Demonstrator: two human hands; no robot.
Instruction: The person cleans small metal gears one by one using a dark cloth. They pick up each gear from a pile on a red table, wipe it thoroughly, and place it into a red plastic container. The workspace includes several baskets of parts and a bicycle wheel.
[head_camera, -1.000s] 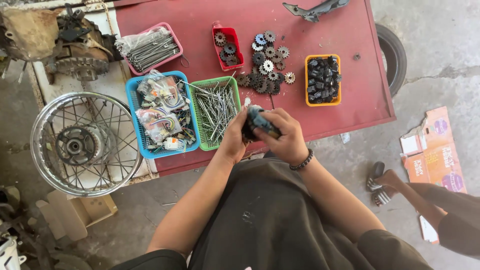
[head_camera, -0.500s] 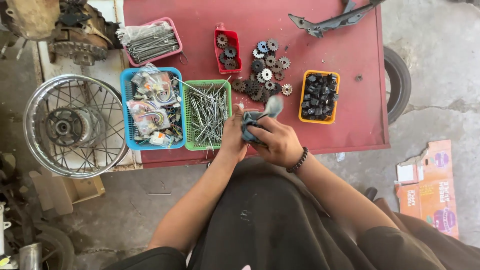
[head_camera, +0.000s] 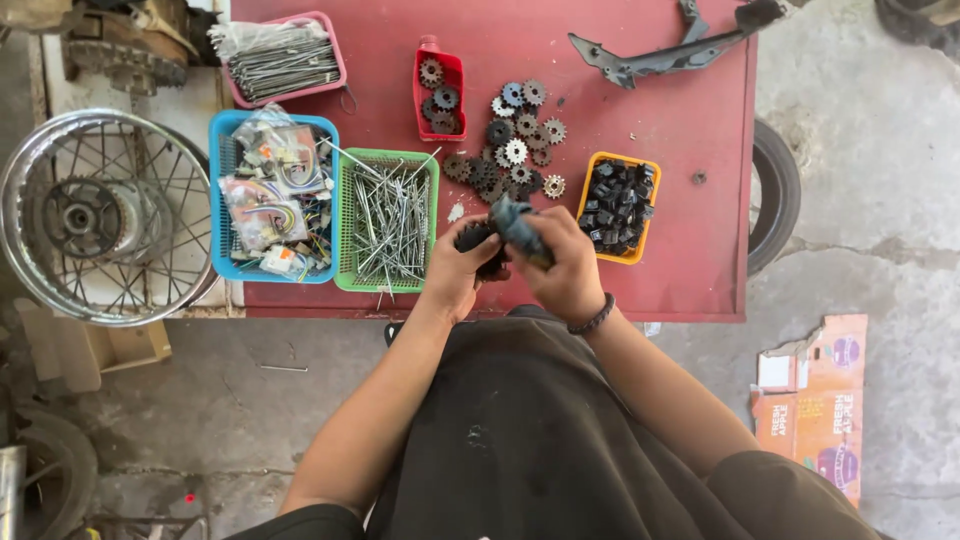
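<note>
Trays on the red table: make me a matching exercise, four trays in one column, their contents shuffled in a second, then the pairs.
Column one:
1. blue tray
2. green tray
3. orange tray
4. small red tray

Column two:
A. a few sprockets
B. bagged parts with coloured wires
C. small black parts
D. loose metal spokes

Pairs: 1-B, 2-D, 3-C, 4-A
</note>
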